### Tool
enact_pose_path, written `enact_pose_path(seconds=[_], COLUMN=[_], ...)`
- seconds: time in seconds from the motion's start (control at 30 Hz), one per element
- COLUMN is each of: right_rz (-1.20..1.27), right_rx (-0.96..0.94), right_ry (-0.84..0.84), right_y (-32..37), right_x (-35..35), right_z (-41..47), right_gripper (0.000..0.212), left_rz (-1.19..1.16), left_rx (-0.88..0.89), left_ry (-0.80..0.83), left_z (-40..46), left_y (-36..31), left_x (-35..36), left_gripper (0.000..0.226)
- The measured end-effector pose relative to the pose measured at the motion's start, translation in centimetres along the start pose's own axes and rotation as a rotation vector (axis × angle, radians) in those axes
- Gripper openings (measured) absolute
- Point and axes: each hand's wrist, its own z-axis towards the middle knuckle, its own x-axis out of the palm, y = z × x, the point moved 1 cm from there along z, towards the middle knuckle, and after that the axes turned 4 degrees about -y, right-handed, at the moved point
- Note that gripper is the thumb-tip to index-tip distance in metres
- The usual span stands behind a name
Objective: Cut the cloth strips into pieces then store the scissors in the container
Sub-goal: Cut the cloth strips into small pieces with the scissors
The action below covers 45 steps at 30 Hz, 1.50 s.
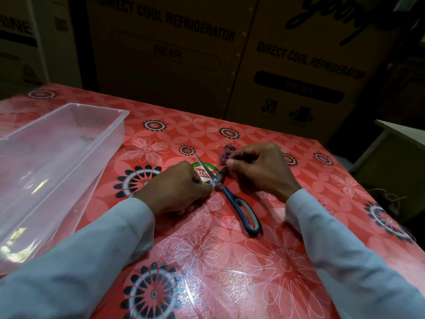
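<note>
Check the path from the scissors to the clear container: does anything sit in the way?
Nothing visible does. The scissors lie on the red tablecloth between both hands; the left hand sits on the side toward the container, whose top is open and appears empty.

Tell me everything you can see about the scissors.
The scissors lie flat on the red flowered table, not in the container. Slim silver blades point away from the person, over a round sticker; whether they are parted is unclear. One dark blue handle loop with a grey lining shows, nearest the person. The left hand touches them near the pivot.
</note>
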Motion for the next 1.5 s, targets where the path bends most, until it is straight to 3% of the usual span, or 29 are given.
enact_pose_path(seconds=[0.1,0.33,0.57,0.8,1.03,1.33,1.4,1.5], right_rz=[0.033,-0.165,0.029,-0.183,-0.004,-0.301,-0.246,0.072], right_rx=[-0.001,0.044,0.010,0.063,0.046,0.078,0.102,0.203], right_ry=[0.142,0.048,0.163,0.015,0.222,0.002,-0.023,0.008], right_y=[0.8,-0.9,-0.2,-1.2,0.2,-2.2,-2.3,-1.6], right_x=[1.7,2.3,2.0,2.4,1.4,2.4,2.0,0.4], right_z=[-0.9,1.2,-0.4,1.3,-0.4,2.8,3.2,2.8], right_gripper=[0.015,0.019,0.014,0.017,0.016,0.017,0.014,0.009], left_rz=[-0.002,0.013,0.047,0.063,0.061,0.004,-0.014,-0.004], left_rx=[-0.003,0.016,0.022,0.029,0.014,-0.007,-0.018,-0.020], left_ry=[-0.002,-0.003,-0.042,-0.049,-0.053,-0.015,-0.011,-0.011], left_z=[0.1,0.0,0.1,0.0,0.2,-0.1,-0.1,-0.1], left_y=[0.0,0.0,0.1,0.1,-0.1,-0.2,-0.2,-0.2], left_x=[-0.1,-0.1,0.0,0.2,0.2,0.1,0.1,0.1], left_gripper=[0.041,0.042,0.042,0.044,0.042,0.043,0.042,0.042])
